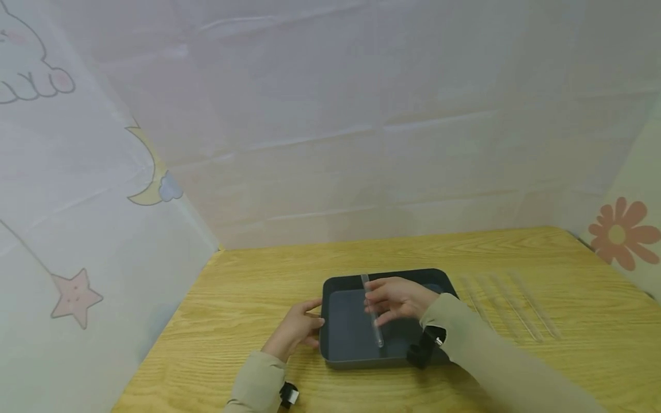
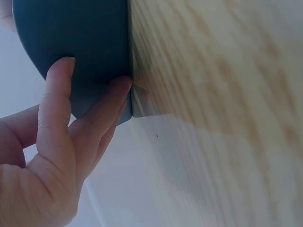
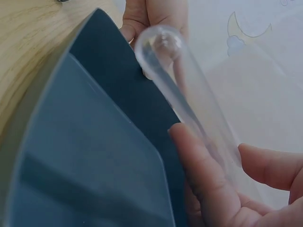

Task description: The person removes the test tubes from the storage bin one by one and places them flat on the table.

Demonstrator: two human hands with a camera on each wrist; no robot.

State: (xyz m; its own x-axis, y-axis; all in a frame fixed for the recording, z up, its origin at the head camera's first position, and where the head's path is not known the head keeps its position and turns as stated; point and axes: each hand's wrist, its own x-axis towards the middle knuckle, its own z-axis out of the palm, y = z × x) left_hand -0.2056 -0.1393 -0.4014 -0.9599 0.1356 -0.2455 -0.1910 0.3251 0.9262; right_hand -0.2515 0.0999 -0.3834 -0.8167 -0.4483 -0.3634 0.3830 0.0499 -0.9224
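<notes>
A clear test tube (image 1: pixel 377 332) with a rounded lower end is pinched between the thumb and fingers of my right hand (image 1: pixel 400 298). The right wrist view shows the same test tube (image 3: pixel 189 104) large, its rounded end toward the camera. It is held above a dark blue-grey rectangular tray (image 1: pixel 346 362), apart from the tray's floor. My left hand (image 1: pixel 299 324) is at the tray's left side. Close up in the left wrist view, extended fingers (image 2: pixel 102 104) of that hand touch the tray's outer wall (image 2: pixel 85 33).
Several more clear tubes (image 1: pixel 516 310) lie side by side on the wood-grain table (image 1: pixel 206 332), right of the tray. A pale sheet (image 1: pixel 330 143) with creases rises behind the table. Side sheets carry printed figures, among them a red flower (image 1: pixel 617 234).
</notes>
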